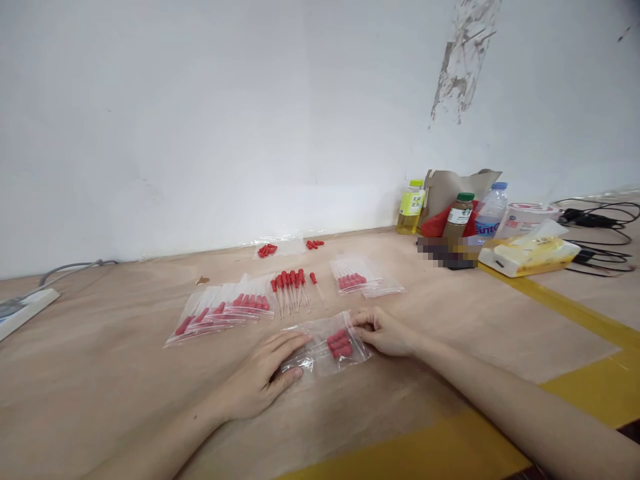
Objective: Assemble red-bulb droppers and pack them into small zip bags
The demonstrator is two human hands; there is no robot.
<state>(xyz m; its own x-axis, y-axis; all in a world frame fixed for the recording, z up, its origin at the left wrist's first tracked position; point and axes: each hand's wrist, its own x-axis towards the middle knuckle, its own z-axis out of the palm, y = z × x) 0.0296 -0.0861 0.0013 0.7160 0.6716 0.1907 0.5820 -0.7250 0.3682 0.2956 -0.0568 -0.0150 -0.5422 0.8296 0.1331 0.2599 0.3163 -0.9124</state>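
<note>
A clear zip bag (313,360) lies flat before me, with several red-bulbed droppers (341,343) inside, bulbs toward the right. My left hand (263,373) rests on the bag's left end, fingers stretched out and thumb apart. At the opposite end, my right hand (377,331) pinches the bag's edge between thumb and curled fingers. Just beyond the bag is a row of loose droppers (290,287), red bulbs pointing away from me, with a single dropper (314,280) to their right.
Filled dropper bags (215,313) overlap at left; another filled bag (350,273) lies at right beside a flat bag (385,288). Loose red bulbs (267,250) sit near the wall. Bottles (457,217), a tissue pack (530,257) and black cables (600,220) stand right; a power strip (30,310) left.
</note>
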